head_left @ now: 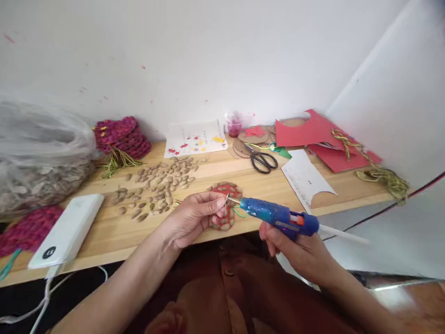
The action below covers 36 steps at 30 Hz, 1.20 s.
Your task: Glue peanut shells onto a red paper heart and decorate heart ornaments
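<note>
My right hand [292, 248] is wrapped round the grip of a blue hot glue gun [278, 215], with a white glue stick [344, 234] poking out of its back end. The metal nozzle points left and meets a small brown nutshell [227, 200] pinched between the thumb and fingers of my left hand [198, 215]. Whether the tip touches the shell I cannot tell. Just behind my left fingers lies a red piece [222, 187] rimmed with similar shells, partly hidden by the hand. A green cord [239, 212] shows beside it.
Loose shells [163, 185] spread over the wooden table [114, 236]. At left are a clear bag of shells [45, 181], a white power bank [67, 229] and purple-red shell pieces [121, 134]. Farther back lie scissors [263, 162], red card [299, 132], white card [306, 178] and a plastic cup [234, 126].
</note>
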{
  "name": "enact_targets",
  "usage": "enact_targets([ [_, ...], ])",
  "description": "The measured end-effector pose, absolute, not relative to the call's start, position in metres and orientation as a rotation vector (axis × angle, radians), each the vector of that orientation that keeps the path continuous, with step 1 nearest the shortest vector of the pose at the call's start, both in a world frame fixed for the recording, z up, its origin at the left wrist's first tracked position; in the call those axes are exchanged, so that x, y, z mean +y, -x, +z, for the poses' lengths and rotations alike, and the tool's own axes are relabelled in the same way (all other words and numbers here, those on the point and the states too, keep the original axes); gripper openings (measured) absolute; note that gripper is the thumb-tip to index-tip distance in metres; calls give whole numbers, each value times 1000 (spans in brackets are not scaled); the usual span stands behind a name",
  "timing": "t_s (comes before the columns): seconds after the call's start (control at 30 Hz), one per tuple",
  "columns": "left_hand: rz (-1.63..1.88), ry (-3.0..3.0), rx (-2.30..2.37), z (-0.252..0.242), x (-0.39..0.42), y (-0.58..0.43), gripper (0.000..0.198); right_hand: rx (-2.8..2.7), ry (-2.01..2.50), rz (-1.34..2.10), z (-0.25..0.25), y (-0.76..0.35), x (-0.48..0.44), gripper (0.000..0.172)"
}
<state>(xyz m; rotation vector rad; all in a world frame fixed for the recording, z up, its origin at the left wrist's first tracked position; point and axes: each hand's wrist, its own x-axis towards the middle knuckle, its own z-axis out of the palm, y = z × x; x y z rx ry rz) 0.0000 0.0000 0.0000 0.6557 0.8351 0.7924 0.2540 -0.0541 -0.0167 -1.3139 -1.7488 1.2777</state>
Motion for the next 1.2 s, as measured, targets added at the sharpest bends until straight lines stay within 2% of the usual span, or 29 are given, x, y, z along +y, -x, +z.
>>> enact_targets([
  [1.2,816,-625,815,-4,1,2,31,-1736,1341,1215,-22,-255,-55,39],
])
